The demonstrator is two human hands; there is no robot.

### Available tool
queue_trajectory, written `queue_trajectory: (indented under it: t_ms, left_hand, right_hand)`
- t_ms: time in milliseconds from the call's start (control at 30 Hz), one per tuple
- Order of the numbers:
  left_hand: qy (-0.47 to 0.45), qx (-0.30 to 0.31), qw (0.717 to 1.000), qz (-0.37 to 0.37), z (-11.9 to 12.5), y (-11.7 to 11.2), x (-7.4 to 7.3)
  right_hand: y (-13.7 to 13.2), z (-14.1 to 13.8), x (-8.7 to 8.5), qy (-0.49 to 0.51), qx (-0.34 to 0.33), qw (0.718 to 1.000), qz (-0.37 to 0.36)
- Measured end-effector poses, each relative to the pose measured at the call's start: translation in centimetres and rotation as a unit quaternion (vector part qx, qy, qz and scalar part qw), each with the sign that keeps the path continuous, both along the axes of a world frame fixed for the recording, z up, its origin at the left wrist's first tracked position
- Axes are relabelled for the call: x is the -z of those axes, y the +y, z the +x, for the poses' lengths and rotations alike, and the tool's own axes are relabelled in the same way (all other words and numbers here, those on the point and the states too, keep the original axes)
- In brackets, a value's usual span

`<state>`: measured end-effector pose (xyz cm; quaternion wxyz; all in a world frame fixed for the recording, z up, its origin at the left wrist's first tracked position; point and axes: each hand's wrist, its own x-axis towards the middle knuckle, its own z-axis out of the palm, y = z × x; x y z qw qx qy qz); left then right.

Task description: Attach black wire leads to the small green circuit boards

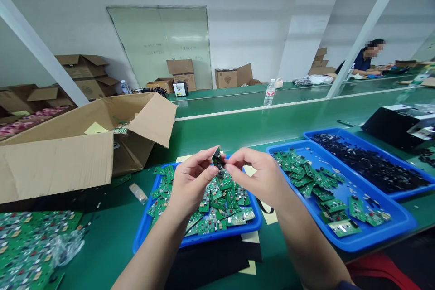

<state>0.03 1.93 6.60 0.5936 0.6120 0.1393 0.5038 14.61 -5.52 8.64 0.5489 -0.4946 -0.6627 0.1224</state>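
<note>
A small green circuit board (216,156), tilted on edge, is pinched between the thumb and fingers of my left hand (190,183). My right hand (261,174) closes its thumb and forefinger at a small black part (220,161) against the board; its exact shape is partly hidden by the fingertips. Both hands are above a blue tray (217,239) heaped with loose green circuit boards (231,197). To the right, a second blue tray (401,229) holds more boards (316,176) piled toward its left side. Beyond it, a third tray contains many small black parts (367,158).
An open cardboard box (57,158) stands at left, behind panels of unseparated boards (30,244) and crumpled clear plastic (68,247). A water bottle (269,94) stands across the green bench. A black machine (397,127) sits at right; a person (362,61) sits far right.
</note>
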Motion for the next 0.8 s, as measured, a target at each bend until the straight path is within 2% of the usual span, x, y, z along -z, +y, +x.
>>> queue_trajectory:
  t_ms: [67, 167, 300, 400, 467, 567, 667, 733, 800]
  left_hand:
    - [0.004, -0.001, 1.000, 0.014, 0.0, 0.1, 0.2]
    - [0.016, 0.021, 0.999, 0.047, -0.2, 0.2, 0.3]
    - [0.029, 0.079, 0.994, 0.065, -0.3, 0.4, 0.1]
    - [0.056, 0.128, 0.989, 0.051, -0.4, 0.5, -0.3]
    - [0.080, 0.138, 0.986, 0.042, -0.7, 0.5, -0.7]
    - [0.124, 0.090, 0.984, 0.087, -1.4, 0.6, -1.4]
    - [0.144, 0.003, 0.969, 0.202, -2.3, 0.9, -1.9]
    - [0.131, -0.049, 0.952, 0.273, -2.9, 1.2, -2.0]
    - [0.118, -0.088, 0.934, 0.326, -3.4, 1.5, -2.1]
  right_hand:
    - [0.0, -0.1, 0.0, 0.017, -0.005, 1.000, -0.008]
    - [0.2, -0.1, -0.1, 0.029, 0.023, 0.999, 0.025]
    - [0.5, 0.3, 0.0, -0.037, 0.077, 0.990, 0.116]
    - [0.9, 0.4, 0.4, -0.102, 0.114, 0.968, 0.200]
    - [1.3, 0.3, 0.7, -0.138, 0.131, 0.951, 0.246]
    - [1.8, 0.6, 0.8, -0.171, 0.120, 0.938, 0.275]
    - [1.6, 2.1, 0.7, -0.122, 0.112, 0.949, 0.269]
    - [1.2, 3.9, 0.5, -0.046, 0.157, 0.951, 0.263]
    - [0.5, 5.7, 0.3, 0.045, 0.233, 0.935, 0.265]
